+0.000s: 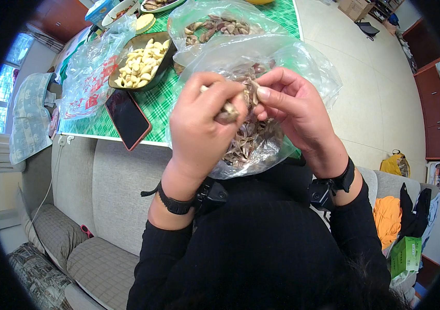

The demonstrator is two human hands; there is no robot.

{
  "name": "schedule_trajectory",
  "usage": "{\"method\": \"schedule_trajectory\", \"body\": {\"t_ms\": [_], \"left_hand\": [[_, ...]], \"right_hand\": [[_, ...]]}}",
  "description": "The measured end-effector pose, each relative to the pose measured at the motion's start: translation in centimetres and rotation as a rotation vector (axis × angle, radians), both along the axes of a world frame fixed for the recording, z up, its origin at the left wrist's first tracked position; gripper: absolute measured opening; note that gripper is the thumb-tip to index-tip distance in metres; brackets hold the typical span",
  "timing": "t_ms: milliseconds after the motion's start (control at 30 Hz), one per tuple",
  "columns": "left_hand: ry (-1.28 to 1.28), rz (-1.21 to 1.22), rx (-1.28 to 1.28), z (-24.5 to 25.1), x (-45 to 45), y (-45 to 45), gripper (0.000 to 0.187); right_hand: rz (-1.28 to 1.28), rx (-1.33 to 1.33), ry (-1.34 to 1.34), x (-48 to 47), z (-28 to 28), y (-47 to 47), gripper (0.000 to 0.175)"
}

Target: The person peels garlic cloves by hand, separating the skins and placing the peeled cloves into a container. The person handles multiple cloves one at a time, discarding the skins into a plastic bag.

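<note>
My left hand (208, 120) is curled around garlic cloves (227, 113), some of them in their skins, over a clear plastic bag. Close beside it, my right hand (293, 104) pinches a piece of garlic skin (254, 93) between thumb and forefinger; whether a clove is inside cannot be told. Below both hands the plastic bag (258, 164) holds a heap of loose garlic skins (243, 145). Peeled garlic cloves (140, 66) fill a dark square bowl (138, 88) left of my hands. Behind, another plastic bag (239, 9) holds unpeeled garlic cloves (220, 27).
A smartphone (128, 119) lies at the near edge of the table with its green checked cloth (88, 126), one end jutting over the edge. A plastic bag with red print (92, 73) lies left of the bowl. Dishes of food stand at the back; a grey sofa (127, 166) is in front.
</note>
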State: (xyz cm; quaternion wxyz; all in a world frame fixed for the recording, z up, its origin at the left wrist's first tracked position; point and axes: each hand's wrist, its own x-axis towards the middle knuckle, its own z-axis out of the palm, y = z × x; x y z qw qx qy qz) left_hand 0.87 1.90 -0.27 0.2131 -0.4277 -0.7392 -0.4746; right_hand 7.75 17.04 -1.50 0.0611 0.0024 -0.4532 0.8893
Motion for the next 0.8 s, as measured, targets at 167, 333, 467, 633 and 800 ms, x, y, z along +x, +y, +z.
{"method": "schedule_trajectory", "body": {"t_ms": [167,333,467,633,800], "left_hand": [[0.007,0.092,0.023,0.0,-0.9,-0.6,0.014],[-0.140,0.012,-0.053,0.1,-0.9,-1.1,0.009],[-0.342,-0.130,-0.070,0.2,0.0,-1.1,0.010],[-0.404,-0.211,-0.040,0.3,0.2,-1.0,0.013],[-0.428,-0.201,-0.033,0.1,0.3,-1.0,0.012]], "right_hand": [[0.088,-0.018,-0.058,0.9,0.2,0.3,0.025],[0.021,0.016,-0.045,1.2,0.2,0.3,0.026],[-0.088,0.141,0.033,1.1,0.3,-0.1,0.024],[-0.216,0.315,0.069,1.3,0.5,-0.8,0.021],[-0.279,0.431,0.093,1.3,0.5,-1.3,0.020]]}}
